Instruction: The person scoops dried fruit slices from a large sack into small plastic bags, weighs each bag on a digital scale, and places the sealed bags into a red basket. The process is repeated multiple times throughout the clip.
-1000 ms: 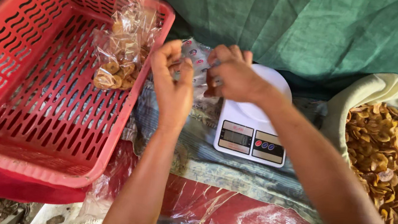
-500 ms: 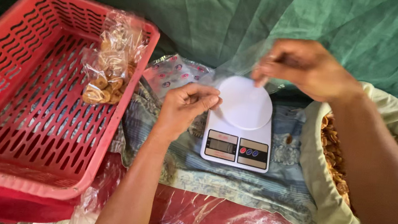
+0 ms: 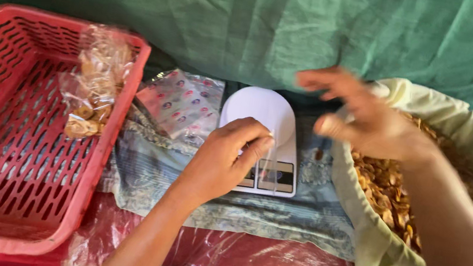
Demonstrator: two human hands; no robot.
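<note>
My left hand (image 3: 227, 162) is over the front of the scale (image 3: 263, 139). Its fingers are curled in, and they pinch a thin clear bag (image 3: 269, 164) that hangs down over the scale's little screen. The bag is hard to see. My right hand (image 3: 364, 121) is up in the air, just right of the scale and over the edge of the sack (image 3: 378, 252). Its fingers are spread and loosely open. It looks blurry, and I cannot tell if it holds anything.

The scale is white, with a round plate on top. It sits on a blue cloth (image 3: 148, 170), right under my left hand. The sack is pale yellow and full of brown chips (image 3: 389, 191). It is below my right hand.

Left of my left hand lies a flat packet (image 3: 183, 102) with dots on it. Farther left is a red basket (image 3: 21, 124). A clear bag of chips (image 3: 94, 88) leans on its near wall. A green cloth (image 3: 250, 20) hangs behind both hands.
</note>
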